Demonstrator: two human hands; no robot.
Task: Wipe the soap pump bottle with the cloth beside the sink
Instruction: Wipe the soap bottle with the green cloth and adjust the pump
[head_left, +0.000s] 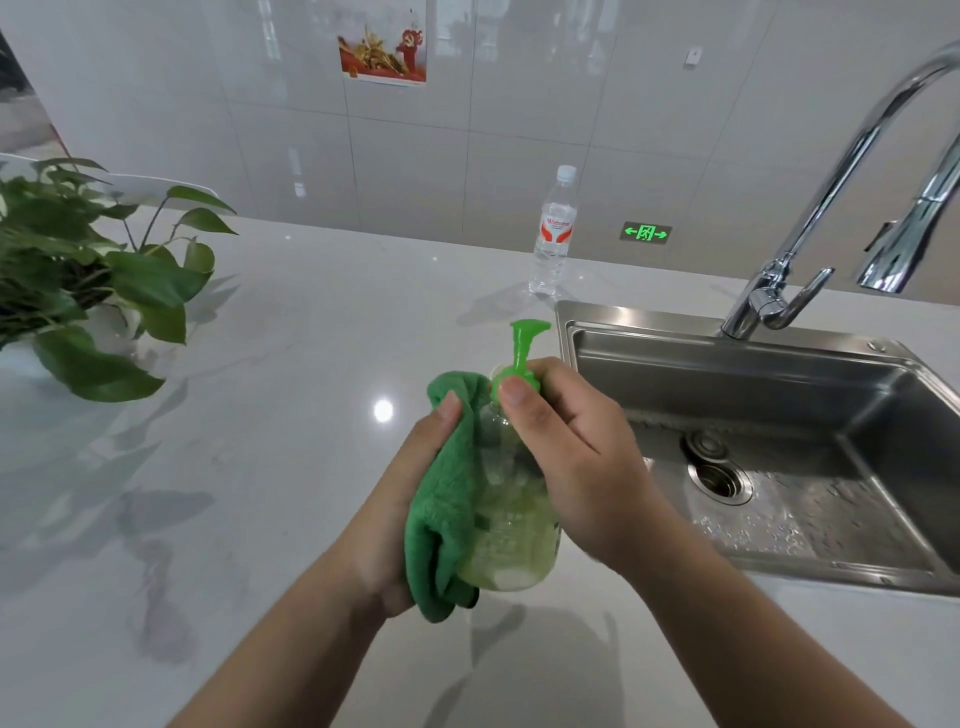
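We see the soap pump bottle (511, 525), clear with pale yellow-green liquid in its lower part and a green pump head (522, 345), held above the white table (260, 467) just left of the sink (779, 374). It tilts a little, its base toward us and its pump pointing away. We cannot tell whether the base touches the table, though a shadow lies under it.

The right hand (576, 467) is clamped on the bottle from the right side: its thumb presses the green collar at the neck and its fingers curl round the far side of the shoulder. The left hand (405, 499) is closed on the green cloth (447, 499), thumb on top near the cloth's upper fold, and holds the cloth flat against the left wall of the bottle. The cloth runs from beside the collar down to the base, where a loose corner hangs below the palm.

To the right the steel sink lies wet around its drain, with a chrome faucet (810, 234) arching over it. Behind the bottle, well apart, a plastic water bottle (553, 234) stands upright near the tiled wall. A leafy potted plant (88, 275) sits at the far left of the table.
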